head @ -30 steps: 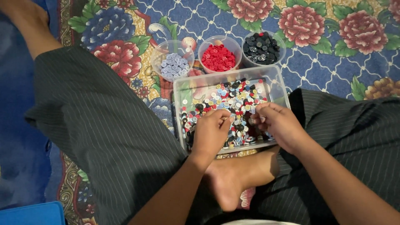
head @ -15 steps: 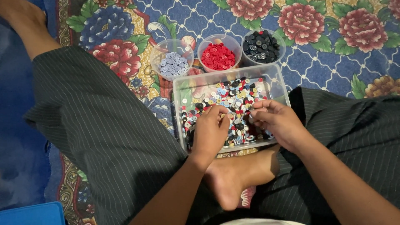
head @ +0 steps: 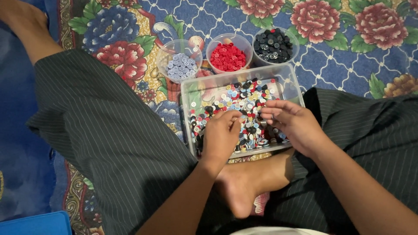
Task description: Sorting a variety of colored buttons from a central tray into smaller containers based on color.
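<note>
Both hands are down in the clear rectangular tray [head: 189, 93] at the centre of the frame, right over the heap of mixed buttons [head: 244, 104], a jumble of red, black, pale blue, white and yellow. The left hand [head: 221, 135] sits at the lower left of the pile, knuckles up and fingers curled under, their tips buried among the buttons; whether it has hold of one I cannot tell, the fingers hide it. The right hand [head: 292, 122] comes in from the lower right, loosely half open, fingers reaching leftward across the heap with the thumb drawn close to the fingertips; anything pinched there is too small to make out. The two hands are near each other, fingertips almost meeting above the middle of the tray.

Above the tray, towards the top centre, three round clear cups stand in a row just beside its far rim: the cup of pale blue buttons [head: 180, 65] on the left, the cup of red buttons [head: 228, 55] in the middle, the cup of black buttons [head: 274, 44] on the right. All of it rests on a flowered blue mat [head: 348, 56]. Dark pinstriped trousers [head: 104, 139] spread across both sides, and a bare foot [head: 244, 187] lies just below the tray's near edge.
</note>
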